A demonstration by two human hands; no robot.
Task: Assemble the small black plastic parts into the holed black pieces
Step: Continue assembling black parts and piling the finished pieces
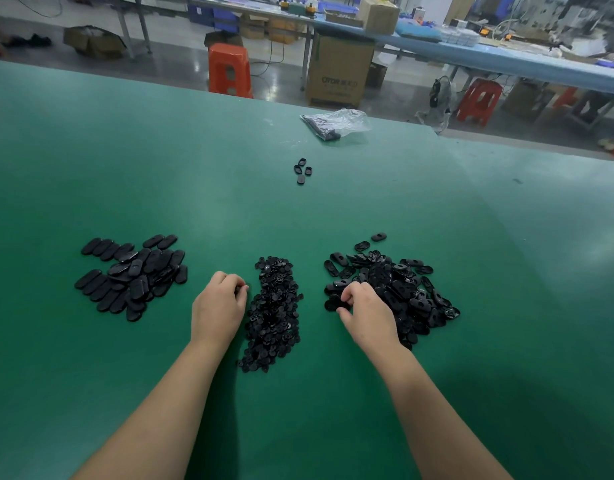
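Three heaps of black plastic lie on the green table (229, 188). A long heap of small black parts (274, 313) runs down the middle. Holed oval pieces (399, 289) are piled at the right. Oval pieces (132, 275) lying mostly smooth side up are at the left. My left hand (218, 306) sits at the left edge of the small parts, fingers curled, with a dark bit showing at the fingertips. My right hand (364, 310) lies over the left side of the holed pile, fingers and thumb pinching one holed piece (336, 304).
Several loose oval pieces (301, 170) lie further back in the middle. A clear plastic bag (336, 123) with dark parts sits near the far table edge. Beyond the table stand orange stools (229, 69), cardboard boxes (340, 72) and a blue workbench (506, 57).
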